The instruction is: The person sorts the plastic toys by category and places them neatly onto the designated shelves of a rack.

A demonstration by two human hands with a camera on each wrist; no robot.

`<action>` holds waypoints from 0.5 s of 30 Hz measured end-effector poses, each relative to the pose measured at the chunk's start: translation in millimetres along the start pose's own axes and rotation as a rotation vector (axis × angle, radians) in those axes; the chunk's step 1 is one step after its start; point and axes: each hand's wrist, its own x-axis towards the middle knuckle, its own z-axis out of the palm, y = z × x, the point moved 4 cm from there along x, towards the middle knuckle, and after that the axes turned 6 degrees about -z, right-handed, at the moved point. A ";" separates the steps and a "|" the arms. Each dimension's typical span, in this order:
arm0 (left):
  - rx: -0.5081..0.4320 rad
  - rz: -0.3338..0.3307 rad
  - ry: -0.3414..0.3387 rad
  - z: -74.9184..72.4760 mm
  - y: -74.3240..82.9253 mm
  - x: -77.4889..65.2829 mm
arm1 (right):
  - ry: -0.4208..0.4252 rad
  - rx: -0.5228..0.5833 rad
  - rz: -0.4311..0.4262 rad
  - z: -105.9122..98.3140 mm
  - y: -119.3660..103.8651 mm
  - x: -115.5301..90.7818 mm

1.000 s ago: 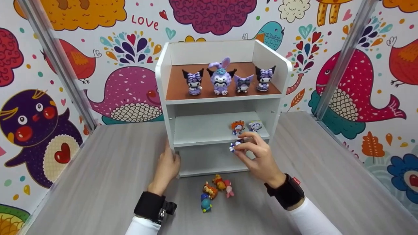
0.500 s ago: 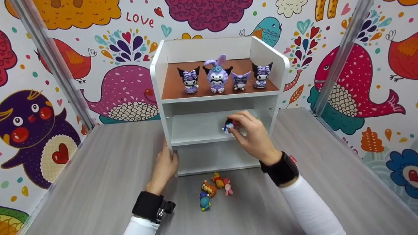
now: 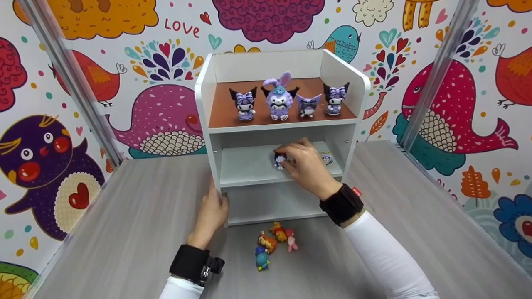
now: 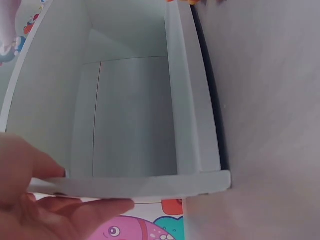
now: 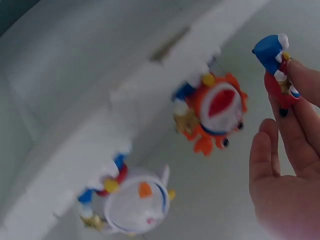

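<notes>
My right hand (image 3: pixel 308 167) pinches a small figurine (image 3: pixel 280 160) between thumb and fingers, close over the middle board (image 3: pixel 245 164) of a white shelf unit. The figurine has a dark head in the head view; the right wrist view shows its blue, red and white parts. Beside it on that board stand an orange, spiky-headed figurine (image 5: pixel 227 112) and a white-headed figurine (image 5: pixel 137 200); the hand mostly hides the orange one in the head view. My left hand (image 3: pixel 211 214) grips the unit's left side panel (image 4: pixel 140 187), thumb on the inside and fingers outside.
Several purple and black figurines (image 3: pixel 279 104) stand along the brown top shelf (image 3: pixel 226 120). In front of the unit, several small figurines, among them an orange tiger (image 3: pixel 267 243) and a pink one (image 3: pixel 291 241), lie on the grey table (image 3: pixel 137 224). Patterned walls surround it.
My right hand has carried the dark-headed figurine up and left, from in front of the middle board to over it, left of the orange one. The left hand keeps its grip on the panel.
</notes>
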 end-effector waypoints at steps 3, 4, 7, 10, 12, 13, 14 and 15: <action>-0.007 0.019 0.011 0.1 0.6 0.0 | -0.019 0.013 0.023 4.0 2.4 -0.8; -0.006 0.020 0.013 0.0 0.4 -0.1 | -0.027 0.018 0.030 5.2 3.0 -1.2; -0.007 0.023 0.020 -0.4 0.0 0.1 | -0.047 0.034 0.050 8.3 4.7 -2.3; -0.005 0.028 0.021 -0.6 0.0 0.0 | -0.053 0.035 0.058 10.5 6.0 -3.2; -0.004 0.031 0.019 -0.7 0.2 -0.2 | -0.058 0.029 0.056 11.7 6.3 -3.7; -0.003 0.037 0.021 -0.7 0.7 -0.1 | -0.061 0.026 0.055 12.0 6.5 -4.1; -0.003 0.040 0.020 -0.6 1.1 0.1 | -0.063 0.024 0.054 12.1 6.6 -4.4; -0.002 0.041 0.019 -0.4 1.2 0.2 | -0.065 0.020 0.053 12.0 6.5 -4.7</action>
